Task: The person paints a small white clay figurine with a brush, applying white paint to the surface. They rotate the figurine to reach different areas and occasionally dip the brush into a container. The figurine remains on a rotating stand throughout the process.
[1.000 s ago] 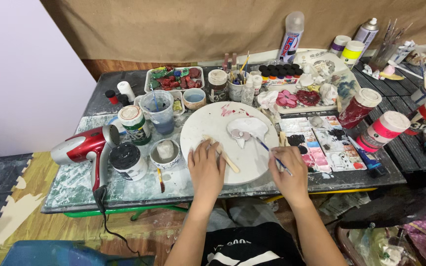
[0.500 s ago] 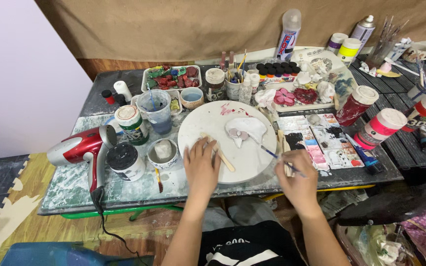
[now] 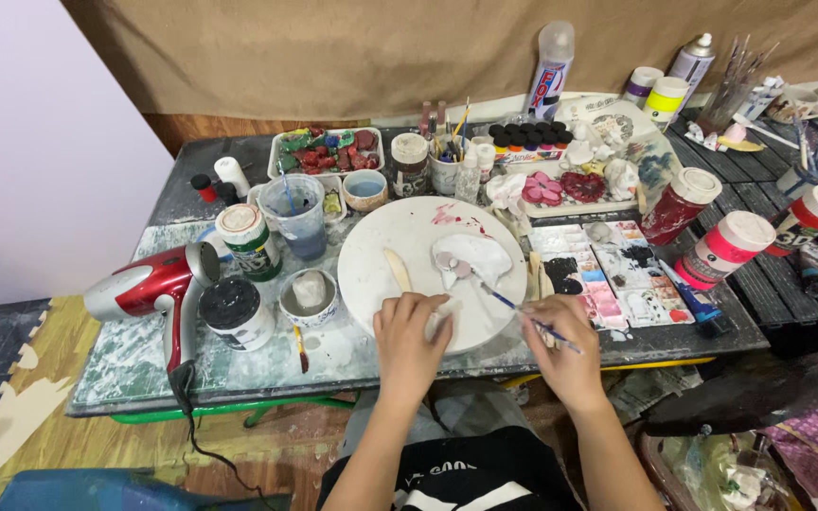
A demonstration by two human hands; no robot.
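A round white board [image 3: 385, 241] lies on the grey table [image 3: 144, 350] in front of me. On it sits a flat white clay piece [image 3: 471, 257] with pink patches, and a pale wooden stick [image 3: 398, 270] lies to its left. My left hand [image 3: 409, 339] rests flat on the board's near edge, fingers together, holding nothing. My right hand [image 3: 563, 348] grips a thin paintbrush [image 3: 513, 309] whose tip touches the clay piece's lower edge.
A paint palette [image 3: 608, 270] lies right of the board. A red hair dryer [image 3: 144, 289], paint jars [image 3: 248, 241], a water cup [image 3: 300, 213] and a small bowl [image 3: 310, 295] stand left. Trays of painted pieces [image 3: 328, 151], bottles [image 3: 726, 251] and brush pots [image 3: 447, 166] crowd the back and right.
My left hand has slid down from the board's middle to its near edge, uncovering the wooden stick. My right hand keeps the brush on the clay piece.
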